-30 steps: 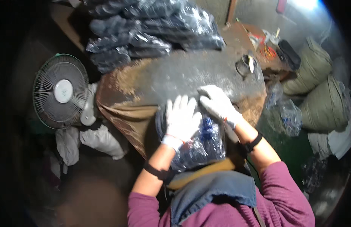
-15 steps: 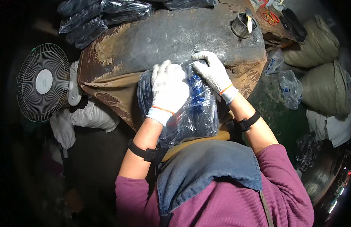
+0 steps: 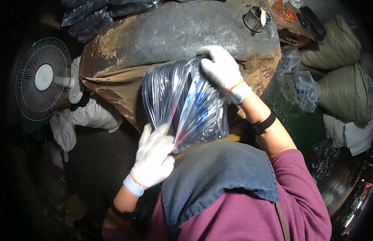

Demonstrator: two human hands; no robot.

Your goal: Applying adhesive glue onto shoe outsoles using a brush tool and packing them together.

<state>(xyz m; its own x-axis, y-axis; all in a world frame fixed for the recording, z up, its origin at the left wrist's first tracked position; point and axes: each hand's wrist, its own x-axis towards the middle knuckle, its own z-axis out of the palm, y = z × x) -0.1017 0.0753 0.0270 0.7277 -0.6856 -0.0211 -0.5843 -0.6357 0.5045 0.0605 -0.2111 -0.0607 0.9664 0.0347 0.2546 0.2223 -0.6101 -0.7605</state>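
A clear plastic bag (image 3: 202,108) with blue and red print lies between my hands, at the near edge of the covered worktable. Inside it is a tight row of dark, round-edged flat pieces (image 3: 158,92); their exact kind I cannot make out. My left hand (image 3: 152,154), in a white knit glove, pinches the bag's near left edge and draws the film into taut folds. At the far right corner, my right hand (image 3: 224,72), gloved alike, grips the top of the bag, its thumb toward the middle. Part of the right fingers is hidden.
Dark plastic-wrapped packs (image 3: 90,18) lie at the far left of the worktable (image 3: 186,32). A tin with a brush (image 3: 254,19) stands far right, near orange-handled scissors (image 3: 287,14). A fan (image 3: 43,78) stands left; stuffed sacks (image 3: 341,94) and loose bags (image 3: 307,90) lie right.
My left hand has come off the top of the bag and moved down and left to its near edge, pulling the film into folds. The right hand stays at the far corner.
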